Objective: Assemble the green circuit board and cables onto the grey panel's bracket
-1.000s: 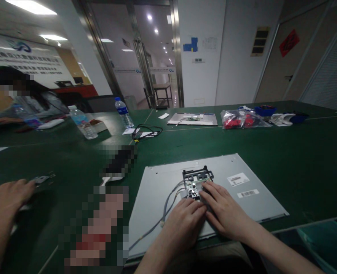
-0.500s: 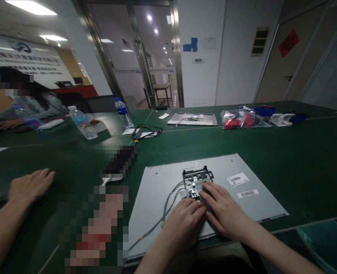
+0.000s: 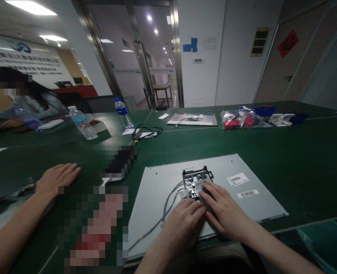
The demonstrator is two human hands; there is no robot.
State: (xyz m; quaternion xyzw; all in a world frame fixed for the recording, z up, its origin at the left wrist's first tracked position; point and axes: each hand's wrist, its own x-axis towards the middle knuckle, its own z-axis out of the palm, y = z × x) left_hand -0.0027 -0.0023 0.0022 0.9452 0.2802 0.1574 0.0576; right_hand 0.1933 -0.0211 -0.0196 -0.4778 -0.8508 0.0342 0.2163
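The flat, pale grey metal panel (image 3: 162,182) lies beneath both hands, with 2 white printed labels (image 3: 238,179) to the right of the right hand. Just ahead of the fingertips, a black plastic bracket (image 3: 197,174) sits on the panel, and a small circuit board with silvery metal parts (image 3: 193,190) shows between it and the left hand.

The left hand (image 3: 185,219) is bent, its fingers pressed together, at the board's near edge. The right hand (image 3: 222,207) curves over the board's right side, its fingers slightly apart. What either set of fingertips pinches, if anything, is hidden.

The thin grey cable (image 3: 165,207) runs from the bracket area, left of the left hand, towards the panel's near left corner.

As for progress, the bracket and board appear to be in place on the panel, so the work seems partway along. Whether the board is fastened or loose, and how many steps remain, cannot be told; the hands cover the contact area.
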